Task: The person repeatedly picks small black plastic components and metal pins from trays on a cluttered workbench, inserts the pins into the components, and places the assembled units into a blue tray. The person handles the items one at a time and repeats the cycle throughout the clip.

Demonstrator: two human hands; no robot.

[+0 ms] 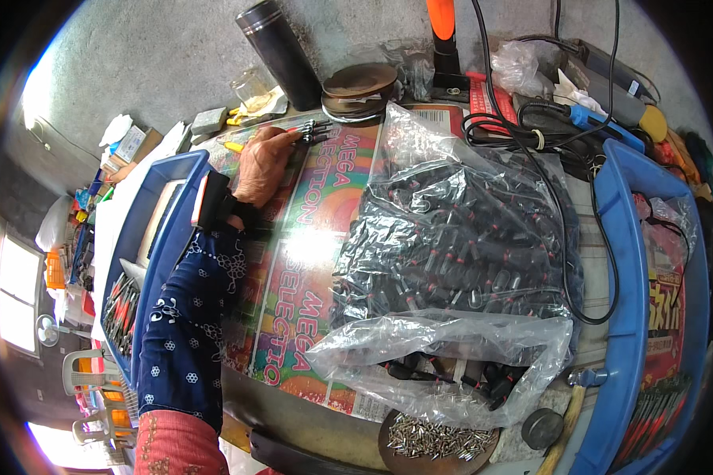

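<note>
My left hand (264, 162) rests at the far left of the printed sheet (305, 237), its fingers curled together. Several slim dark pieces with silvery parts (315, 130) lie right at the fingertips; whether they are gripped is hidden. A yellow-ended thing (234, 146) shows on the other side of the knuckles. To the right of the arm spreads a big clear plastic bag (444, 237), full of black-handled pieces with clear and red parts. Some black pieces (495, 384) show at its near opening. My right hand is out of view.
Blue bins stand left (152, 237) and right (622, 317), with slim red-and-black pieces inside. A round dish of small metal pins (440, 435) sits near. Behind are a black flask (281, 55), brown discs (360, 87) and a black cable (562, 261) looping over the bag.
</note>
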